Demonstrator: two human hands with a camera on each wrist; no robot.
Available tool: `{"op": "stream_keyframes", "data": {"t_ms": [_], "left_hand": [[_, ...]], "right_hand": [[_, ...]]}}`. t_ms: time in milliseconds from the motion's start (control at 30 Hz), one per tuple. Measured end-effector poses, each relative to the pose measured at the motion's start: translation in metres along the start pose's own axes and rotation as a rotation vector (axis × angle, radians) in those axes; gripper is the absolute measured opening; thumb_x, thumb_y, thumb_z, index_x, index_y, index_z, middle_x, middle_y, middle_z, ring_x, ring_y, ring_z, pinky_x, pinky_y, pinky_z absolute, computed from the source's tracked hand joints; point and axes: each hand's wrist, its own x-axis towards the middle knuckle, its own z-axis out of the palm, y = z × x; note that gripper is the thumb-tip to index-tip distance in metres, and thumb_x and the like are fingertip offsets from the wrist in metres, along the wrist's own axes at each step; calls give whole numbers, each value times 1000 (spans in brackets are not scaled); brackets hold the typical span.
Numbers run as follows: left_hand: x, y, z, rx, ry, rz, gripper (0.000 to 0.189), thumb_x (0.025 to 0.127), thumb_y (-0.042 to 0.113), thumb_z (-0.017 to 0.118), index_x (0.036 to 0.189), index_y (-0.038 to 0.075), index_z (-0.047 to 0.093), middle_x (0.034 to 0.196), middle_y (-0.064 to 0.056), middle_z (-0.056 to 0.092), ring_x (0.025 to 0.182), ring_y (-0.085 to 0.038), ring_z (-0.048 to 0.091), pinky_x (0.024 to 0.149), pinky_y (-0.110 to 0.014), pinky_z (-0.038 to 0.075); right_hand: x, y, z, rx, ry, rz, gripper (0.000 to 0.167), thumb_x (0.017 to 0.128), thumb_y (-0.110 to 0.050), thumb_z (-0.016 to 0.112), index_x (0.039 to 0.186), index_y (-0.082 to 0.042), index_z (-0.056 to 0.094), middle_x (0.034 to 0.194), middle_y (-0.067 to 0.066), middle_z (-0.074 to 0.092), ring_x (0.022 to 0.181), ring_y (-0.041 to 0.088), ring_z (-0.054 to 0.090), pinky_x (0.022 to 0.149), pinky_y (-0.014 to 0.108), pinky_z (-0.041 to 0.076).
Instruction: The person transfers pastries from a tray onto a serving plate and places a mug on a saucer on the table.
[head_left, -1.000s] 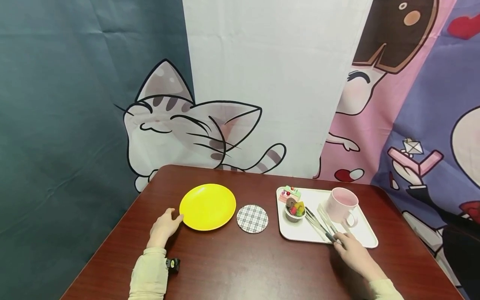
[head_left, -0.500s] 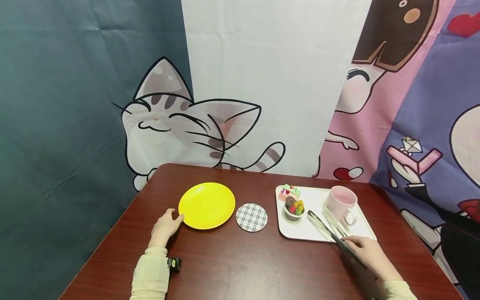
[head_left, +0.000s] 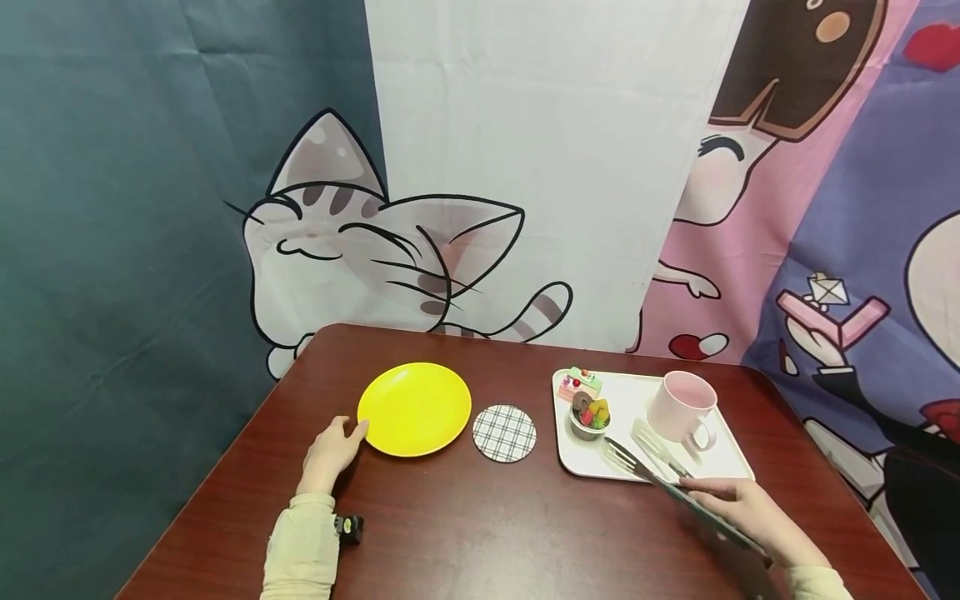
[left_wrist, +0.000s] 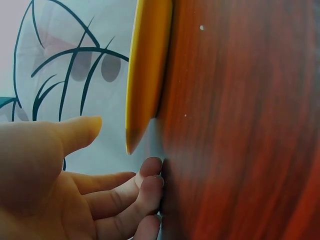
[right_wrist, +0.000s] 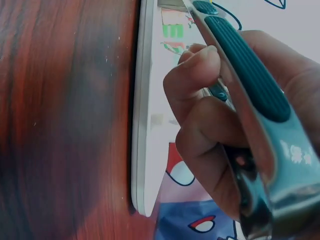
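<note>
My right hand [head_left: 753, 512] grips metal food tongs [head_left: 705, 510] with dark green grips. In the head view their forked tip overlaps the near side of the white tray [head_left: 588, 463]. The right wrist view shows curled fingers [right_wrist: 195, 70] between the two arms of the tongs [right_wrist: 250, 75]. On the tray are a pink mug [head_left: 681, 407], a small toy fruit cup [head_left: 589, 417] and a toy cake slice [head_left: 579, 384]. My left hand [head_left: 330, 454] is beside the yellow plate [head_left: 415, 410], its fingertips at the tabletop and thumb apart from the rim in the left wrist view.
Between plate and tray lies a round checked coaster [head_left: 505, 433]. The brown table [head_left: 480, 533] runs back to a cartoon-printed cloth [head_left: 540, 167] hanging behind it. The tray's raised edge [right_wrist: 142, 125] stands close to my right hand.
My right hand has drawn the tongs off the tray toward the lower right and lifted them, the tip swinging left toward the fruit cup. My left hand stays in place.
</note>
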Motion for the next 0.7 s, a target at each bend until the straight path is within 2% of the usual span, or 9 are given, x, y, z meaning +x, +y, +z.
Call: {"op": "stream_keyframes", "data": {"t_ms": [67,133,167,367,467,700], "left_hand": [[-1,0,-1,2,2,0,68,100,42,41,144,-8,31,144,-35,38,126,-53,44,102,-62,38],[-1,1,-1,3,0,1,68,100,42,40,144,-8,31,144,-35,39,125,-53,44,102,-62,38],[-1,1,-1,3,0,1,67,100,42,41,144,-8,32,144,-35,39,125,-53,44,102,-62,39],[-3,1,-1,1,2,-2,67,100,41,40,144,-8,32,144,-35,39,124,-54,44,100,-62,39],[-4,2,-1,-2,-3,-1,67,100,42,40,145,-8,31,144,-35,39,125,-54,44,100,-62,40],[-3,2,-1,-7,-2,2,67,100,41,40,145,-9,30,144,-36,38,125,-54,43,101,-62,39]], "right_hand": [[4,-1,1,-13,-16,-62,40,93,-24,63,123,4,64,94,2,69,68,-3,56,57,23,50],[8,-3,2,-4,-36,-83,42,94,-23,62,124,5,63,94,1,69,69,-4,55,58,22,49],[10,-4,2,24,-52,-91,43,94,-22,62,126,7,61,92,4,69,64,0,56,55,25,50],[24,-8,4,82,-67,-87,46,94,-23,61,130,6,57,98,14,68,57,5,57,53,27,52],[30,-8,3,91,-97,-102,47,95,-22,61,131,7,56,98,13,67,60,4,58,54,27,52],[44,-11,6,105,-130,-103,49,94,-21,62,132,8,54,77,2,65,56,6,58,54,26,51]]}}
